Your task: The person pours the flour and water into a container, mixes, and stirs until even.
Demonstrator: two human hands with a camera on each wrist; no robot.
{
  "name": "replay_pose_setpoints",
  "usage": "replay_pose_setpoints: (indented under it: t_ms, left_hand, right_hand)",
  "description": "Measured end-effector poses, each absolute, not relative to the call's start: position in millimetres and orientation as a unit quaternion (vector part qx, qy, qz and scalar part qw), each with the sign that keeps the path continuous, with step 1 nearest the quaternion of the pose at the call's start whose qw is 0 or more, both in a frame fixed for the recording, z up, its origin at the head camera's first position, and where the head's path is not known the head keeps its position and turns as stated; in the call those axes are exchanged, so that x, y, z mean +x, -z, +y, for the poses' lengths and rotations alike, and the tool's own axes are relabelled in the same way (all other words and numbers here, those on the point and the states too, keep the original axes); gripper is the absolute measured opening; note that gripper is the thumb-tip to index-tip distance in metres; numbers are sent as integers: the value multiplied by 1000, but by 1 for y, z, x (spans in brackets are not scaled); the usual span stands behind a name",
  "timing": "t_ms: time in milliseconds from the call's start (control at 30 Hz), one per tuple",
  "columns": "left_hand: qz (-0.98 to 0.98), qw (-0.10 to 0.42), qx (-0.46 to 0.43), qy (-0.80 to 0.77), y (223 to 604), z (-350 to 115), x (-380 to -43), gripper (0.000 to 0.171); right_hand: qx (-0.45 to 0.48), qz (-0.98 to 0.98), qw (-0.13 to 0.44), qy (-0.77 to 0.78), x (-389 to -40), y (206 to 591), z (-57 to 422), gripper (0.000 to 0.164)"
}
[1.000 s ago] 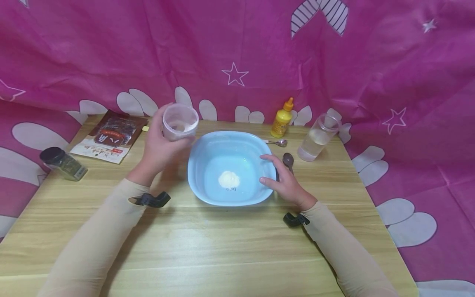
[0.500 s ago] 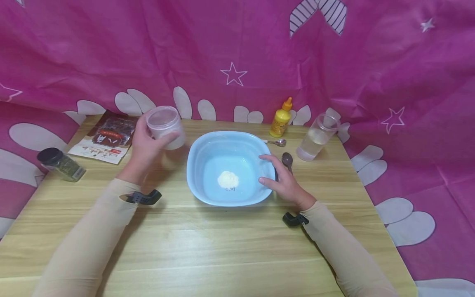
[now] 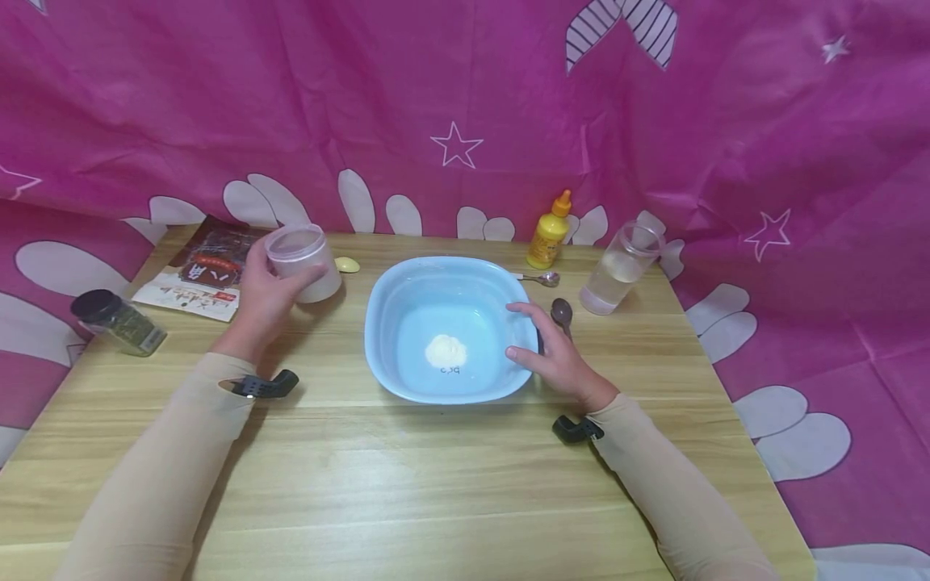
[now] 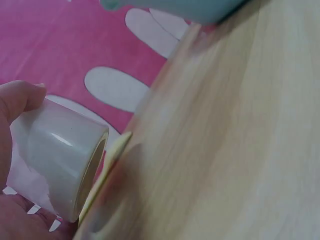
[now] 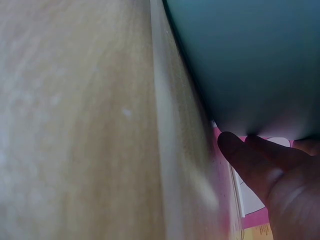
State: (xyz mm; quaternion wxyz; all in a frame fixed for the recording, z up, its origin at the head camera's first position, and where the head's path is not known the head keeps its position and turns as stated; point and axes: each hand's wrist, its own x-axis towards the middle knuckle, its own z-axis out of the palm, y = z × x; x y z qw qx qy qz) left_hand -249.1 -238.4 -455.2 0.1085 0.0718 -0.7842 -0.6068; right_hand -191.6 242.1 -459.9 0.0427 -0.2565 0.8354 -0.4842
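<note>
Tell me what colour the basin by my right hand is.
The basin is light blue; it shows best in the head view.

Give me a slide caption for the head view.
Left hand grips a translucent round plastic jar, right hand holds a pale-blue rounded-square plastic basin containing white powder.

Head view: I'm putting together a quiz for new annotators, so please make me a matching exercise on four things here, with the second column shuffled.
Things:
1. Jar
2. Bowl
3. Bottle
4. Cup

Descriptions:
A. Yellow, with an orange cap
B. Partly filled with clear liquid
C. Held in the left hand
D. Light blue, with white powder inside

Right pairs: 1-C, 2-D, 3-A, 4-B
</note>
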Motion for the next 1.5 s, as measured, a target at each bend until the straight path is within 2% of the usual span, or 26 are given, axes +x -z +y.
replay_pose_setpoints:
  t_ms: [467,1033,1300,1500]
  left_hand:
    - [-812,98,61,572,474,-250,-252,112]
    - [-822,135,36,552,436,-250,-243,124]
    - [-810,156,19,566,421,-243,-239,120]
    - [-809,194,-7,554,417,-234,-235,107]
  right_hand:
    - [-254,837,37,483,-191,459,243,65]
    - [-253,839,40,480,-192,459,242,66]
    - [-257,835,44,484,-192,460,243,66]
    - [-256,836,45,483,-193,461,244,66]
